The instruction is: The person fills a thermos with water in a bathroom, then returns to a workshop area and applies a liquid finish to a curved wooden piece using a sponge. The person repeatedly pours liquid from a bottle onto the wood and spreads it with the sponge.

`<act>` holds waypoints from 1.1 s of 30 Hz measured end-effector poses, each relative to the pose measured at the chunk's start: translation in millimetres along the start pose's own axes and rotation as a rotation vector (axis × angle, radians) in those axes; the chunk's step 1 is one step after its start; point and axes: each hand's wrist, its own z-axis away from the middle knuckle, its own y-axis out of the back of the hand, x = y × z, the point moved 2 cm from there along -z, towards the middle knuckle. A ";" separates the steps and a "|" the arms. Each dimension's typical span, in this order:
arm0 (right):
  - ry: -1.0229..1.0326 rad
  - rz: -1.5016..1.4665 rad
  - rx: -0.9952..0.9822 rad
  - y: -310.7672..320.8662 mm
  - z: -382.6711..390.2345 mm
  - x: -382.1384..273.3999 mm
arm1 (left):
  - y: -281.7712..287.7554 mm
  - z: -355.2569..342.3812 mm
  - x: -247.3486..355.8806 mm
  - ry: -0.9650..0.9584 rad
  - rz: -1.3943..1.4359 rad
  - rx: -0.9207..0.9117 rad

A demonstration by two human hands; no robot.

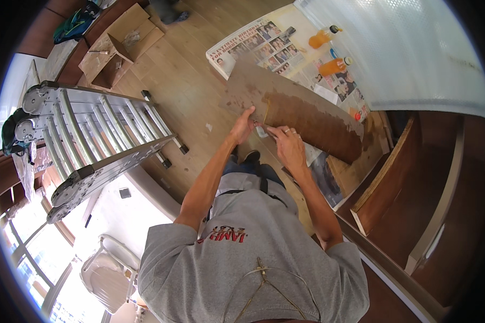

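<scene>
We've 1 wide fisheye cam on the head, facing dn & fwd: grey shirt [258, 245] v. close at btm, L hand [243, 126] & R hand [291, 146] mid-pic, flr [196, 62] farther off.

I had room to pass over the floor [191, 86] between the ladder [99, 132] and the board [307, 121]; the board blocked my way to the table [302, 24]; beyond it stood two bottles [333, 67]; a plastic sheet [393, 54] walled off the right.
</scene>
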 end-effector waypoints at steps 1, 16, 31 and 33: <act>0.005 -0.042 0.000 2.5 4.8 -1.1 | 0.0 -0.8 0.2 -0.059 -0.029 -0.016; 0.190 -0.068 0.052 1.1 -119.6 30.8 | 4.3 19.0 39.3 -0.082 0.027 -0.073; -0.068 0.022 0.086 -5.4 -100.2 14.4 | 16.4 17.3 76.4 0.052 -0.164 -0.186; -0.103 0.030 0.087 -9.0 -74.7 -2.2 | 18.3 17.4 70.4 0.081 -0.127 -0.141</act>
